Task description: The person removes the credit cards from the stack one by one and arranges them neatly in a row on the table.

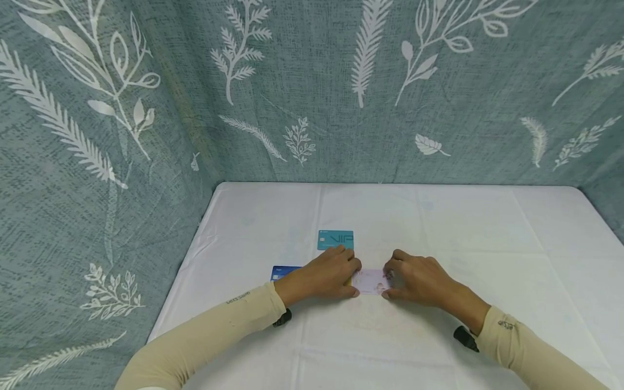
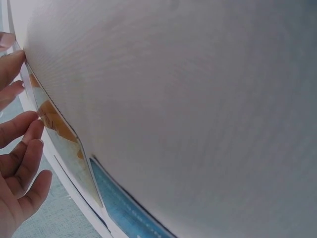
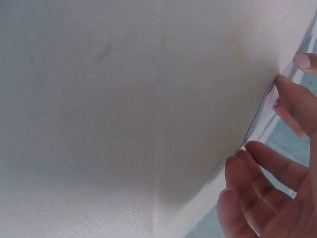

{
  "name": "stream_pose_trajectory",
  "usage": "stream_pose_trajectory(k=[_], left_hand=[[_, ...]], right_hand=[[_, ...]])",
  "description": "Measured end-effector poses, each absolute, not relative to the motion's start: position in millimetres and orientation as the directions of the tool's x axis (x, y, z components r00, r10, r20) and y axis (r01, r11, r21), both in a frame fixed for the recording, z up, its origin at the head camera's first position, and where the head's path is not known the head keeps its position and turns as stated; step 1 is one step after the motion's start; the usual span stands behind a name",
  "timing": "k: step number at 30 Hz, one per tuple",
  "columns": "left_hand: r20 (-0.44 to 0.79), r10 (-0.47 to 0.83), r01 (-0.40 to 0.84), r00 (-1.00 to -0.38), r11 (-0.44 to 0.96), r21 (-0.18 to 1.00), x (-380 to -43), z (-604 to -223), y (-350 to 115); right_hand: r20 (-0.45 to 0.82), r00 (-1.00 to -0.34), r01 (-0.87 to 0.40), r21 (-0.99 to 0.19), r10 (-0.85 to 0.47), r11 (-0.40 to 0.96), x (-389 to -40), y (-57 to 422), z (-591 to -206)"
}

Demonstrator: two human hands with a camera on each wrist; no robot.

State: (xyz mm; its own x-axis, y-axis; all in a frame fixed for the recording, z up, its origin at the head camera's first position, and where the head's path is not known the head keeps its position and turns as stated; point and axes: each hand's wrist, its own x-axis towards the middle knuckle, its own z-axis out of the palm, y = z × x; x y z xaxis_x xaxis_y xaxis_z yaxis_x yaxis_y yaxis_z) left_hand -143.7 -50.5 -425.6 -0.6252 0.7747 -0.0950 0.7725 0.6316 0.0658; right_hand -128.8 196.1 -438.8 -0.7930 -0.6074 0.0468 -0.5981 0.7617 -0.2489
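Note:
A pale pink card [image 1: 370,281] with small reddish marks lies flat on the white-covered table between both hands. My left hand [image 1: 331,273] holds its left end, thumb at the near corner and fingertips at the far one. At the right end, my right hand [image 1: 420,277] grips in the same way with thumb and curled fingers [image 3: 270,163]. Beneath the left palm lies a card with an orange pattern [image 2: 57,121], mostly hidden in the head view. A dark blue card [image 1: 284,272] is partly covered by the left wrist. A teal card lettered VIP [image 1: 335,239] lies just beyond the left knuckles.
The white tablecloth [image 1: 512,260] spreads around the cards, with creases running across it. Behind the table and at its left hangs a grey-green curtain [image 1: 322,81] with white leaf prints. Dark wrist-worn devices [image 1: 466,338] sit below the wrists, close to the cloth.

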Motion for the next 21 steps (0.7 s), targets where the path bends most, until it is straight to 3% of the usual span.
stream_pose_trajectory(k=[21], left_hand=[[-0.101,0.768,0.761,-0.632,0.640,0.104,-144.2,-425.7,-50.6]], right_hand=[[0.066,-0.786,-0.611,-0.239,-0.615,0.755,-129.8,196.3,-441.2]])
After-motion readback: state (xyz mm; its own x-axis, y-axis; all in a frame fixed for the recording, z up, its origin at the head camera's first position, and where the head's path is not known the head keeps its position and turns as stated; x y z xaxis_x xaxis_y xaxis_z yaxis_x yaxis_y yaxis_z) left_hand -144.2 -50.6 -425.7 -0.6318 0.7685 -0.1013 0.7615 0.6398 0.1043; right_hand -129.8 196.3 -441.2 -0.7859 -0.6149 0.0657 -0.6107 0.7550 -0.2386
